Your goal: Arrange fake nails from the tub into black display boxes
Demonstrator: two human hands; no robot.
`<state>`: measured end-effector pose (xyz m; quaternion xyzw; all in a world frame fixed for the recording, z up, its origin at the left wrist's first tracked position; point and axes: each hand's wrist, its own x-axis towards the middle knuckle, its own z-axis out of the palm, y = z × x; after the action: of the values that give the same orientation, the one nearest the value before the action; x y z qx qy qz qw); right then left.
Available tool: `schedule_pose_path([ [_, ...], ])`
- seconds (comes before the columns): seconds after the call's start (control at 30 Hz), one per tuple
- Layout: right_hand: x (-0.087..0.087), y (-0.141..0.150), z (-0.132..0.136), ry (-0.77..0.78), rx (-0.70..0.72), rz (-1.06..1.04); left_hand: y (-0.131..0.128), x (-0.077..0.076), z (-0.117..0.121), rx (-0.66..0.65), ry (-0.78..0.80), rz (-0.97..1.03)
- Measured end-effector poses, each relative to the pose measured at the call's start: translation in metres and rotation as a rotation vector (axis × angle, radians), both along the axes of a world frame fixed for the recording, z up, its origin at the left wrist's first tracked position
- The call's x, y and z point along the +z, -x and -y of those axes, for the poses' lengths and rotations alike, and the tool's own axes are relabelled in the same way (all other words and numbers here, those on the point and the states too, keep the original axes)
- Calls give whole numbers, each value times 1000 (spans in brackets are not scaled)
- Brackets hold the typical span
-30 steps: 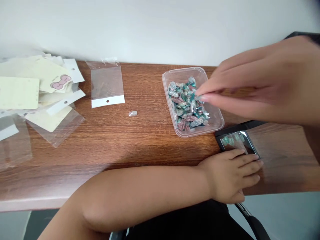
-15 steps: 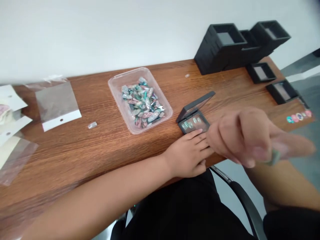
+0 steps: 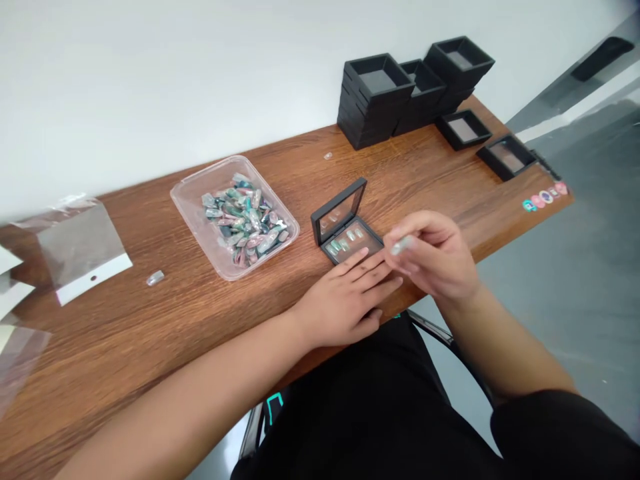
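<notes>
A white wall (image 3: 150, 80) rises behind a brown wood-grain worktop (image 3: 125, 333), whose far edge runs along it. Towards the right end of that far edge we see stacks of black rectangular trays (image 3: 373, 100), with 2 separate black trays (image 3: 506, 158) just beside them, nearer the right end. Small round coloured stickers (image 3: 546, 197) line the right corner at the near edge.

Near the middle of the worktop sits an open black hinged case with a clear-windowed lid (image 3: 344, 225), its lid tilted up, with several green nail-shaped pieces inside. Our left hand (image 3: 343, 307) lies palm down at the worktop's near edge, its fingers extended and slightly apart, the fingertips reaching the near rim of the case. Our right hand (image 3: 437, 257), just beyond the case's right side, has thumb and fingers pinched together on 1 pale green nail-shaped piece (image 3: 401, 245), held above the worktop.

Left of the case stands a clear plastic tub (image 3: 193, 207) holding a heap of teal, pink and clear nail-shaped pieces (image 3: 247, 223). Further left lie 1 loose silvery clear piece (image 3: 155, 278) and a transparent bag with a white header strip (image 3: 83, 243).
</notes>
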<state>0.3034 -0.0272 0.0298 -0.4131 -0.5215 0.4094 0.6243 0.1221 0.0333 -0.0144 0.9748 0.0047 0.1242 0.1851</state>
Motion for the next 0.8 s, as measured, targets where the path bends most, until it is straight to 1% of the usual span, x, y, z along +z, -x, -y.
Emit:
schedule_pose_path([
  [0.03,-5,-1,4,-30,-156,145,-1,1,1,-8,-31,-3],
  [0.07,-10,-3,8,-78,-280,297,-1,1,2,-26,-63,-6],
  [0.13,-22,-7,13,-180,-444,582,-3,4,6,-78,-131,-17],
  [0.17,-28,-9,15,-214,-474,682,-3,5,9,-101,-163,-24],
  [0.27,-39,-15,18,-236,-402,764,-4,8,18,-124,-236,-48],
  [0.37,-40,-19,17,-247,-312,829,-3,8,26,-87,-247,-83],
  [0.43,-39,-18,16,-251,-273,854,-2,7,27,-85,-207,-103],
  [0.5,-37,-14,13,-260,-249,870,-1,5,24,-108,-135,-101],
  [0.63,-33,-4,3,-300,-252,932,0,3,17,-128,-10,-70],
  [0.8,-30,2,-7,-281,-215,969,0,4,16,-141,16,-96],
])
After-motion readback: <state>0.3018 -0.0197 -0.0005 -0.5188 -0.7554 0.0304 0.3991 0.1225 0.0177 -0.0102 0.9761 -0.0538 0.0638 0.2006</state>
